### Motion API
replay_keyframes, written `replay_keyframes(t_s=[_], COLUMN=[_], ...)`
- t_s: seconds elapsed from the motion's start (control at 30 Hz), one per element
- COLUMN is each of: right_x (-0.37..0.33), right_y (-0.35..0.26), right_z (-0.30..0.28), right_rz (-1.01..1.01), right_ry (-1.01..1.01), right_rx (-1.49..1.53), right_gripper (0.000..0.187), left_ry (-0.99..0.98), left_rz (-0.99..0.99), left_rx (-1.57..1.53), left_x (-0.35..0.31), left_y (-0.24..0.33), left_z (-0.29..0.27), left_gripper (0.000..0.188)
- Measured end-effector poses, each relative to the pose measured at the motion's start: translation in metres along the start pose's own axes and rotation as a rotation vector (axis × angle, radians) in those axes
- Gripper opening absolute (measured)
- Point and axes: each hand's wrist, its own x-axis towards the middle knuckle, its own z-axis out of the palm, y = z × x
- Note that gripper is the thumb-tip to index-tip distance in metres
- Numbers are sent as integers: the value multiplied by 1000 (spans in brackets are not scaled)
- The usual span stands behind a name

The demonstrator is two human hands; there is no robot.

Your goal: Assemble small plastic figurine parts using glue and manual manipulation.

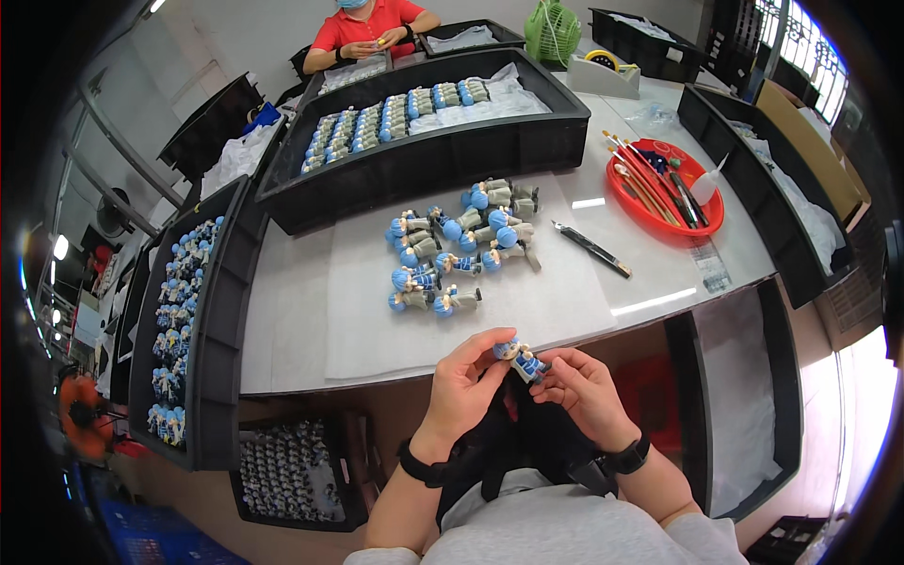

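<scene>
A small blue-haired figurine [520, 362] is held between my two hands just off the table's near edge. My left hand [461, 381] pinches it by the head and side. At its lower end, the fingers of my right hand [582, 391] close on the legs. It has a blue and white body and lies tilted, head toward my left hand. Beyond my hands, several similar figurines [457, 299] lie on a white sheet [363, 330], some grey-clothed and some in blue. A dark craft knife or pen-like tool [593, 250] rests to their right.
A black tray [433, 141] of figurines in rows stands behind the sheet. Another black tray [221, 348] of figurines stands at left. A red dish [659, 235] holds brushes and a white squeeze bottle [706, 184]. A co-worker's hands [372, 45] hold something small across the table.
</scene>
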Motion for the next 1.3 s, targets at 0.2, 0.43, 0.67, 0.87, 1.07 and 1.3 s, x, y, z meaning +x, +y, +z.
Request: replay_keyframes(t_s=[0.2,0.43,0.67,0.87,1.07,1.3], right_x=[5,14,23,30,24,15], right_y=[-1,-7,2,9,7,6], right_z=[-13,-8,-6,-11,-18,-28], right_rz=[-25,3,-456,-751,-694,-521], right_ry=[13,-31,119,227,296,252], right_rx=[60,40,-430,-721,-662,-581], right_gripper=[28,28,51,63,57,57], left_ry=[-81,-3,-17,-28,-79,-60], left_rz=[-161,-284,-415,-316,-351,-424], left_rx=[-387,-481,-247,-462,-551,-487], left_x=[11,31,41,45,48,47], left_y=[-4,-2,-3,-3,-5,-6], left_z=[1,6,2,12,23,31], left_gripper=[29,30,36,39,39,36])
